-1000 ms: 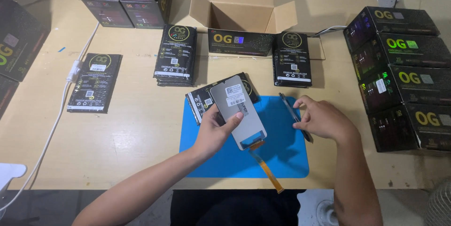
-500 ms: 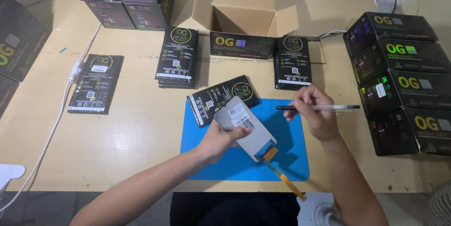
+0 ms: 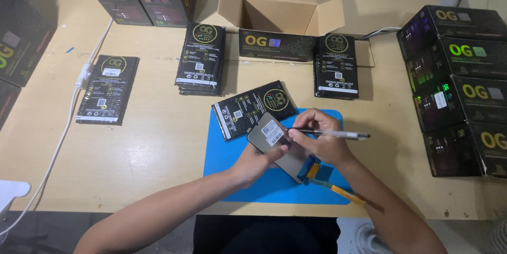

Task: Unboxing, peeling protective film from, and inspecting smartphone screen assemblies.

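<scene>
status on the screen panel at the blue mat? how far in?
Done: the grey flat screen panel lies out of its packet, back side up, on the blue mat. In hand: left hand steadies the panel; right hand holds a clear pen, tip at the white label. Whether a mark is made cannot be told. Left: stacks of black flat packets and an open cardboard box wait behind.

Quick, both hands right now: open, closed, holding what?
Left hand: closed on the grey phone screen panel, holding it over the blue mat.
Right hand: closed on a pen, tip at the panel.
</scene>
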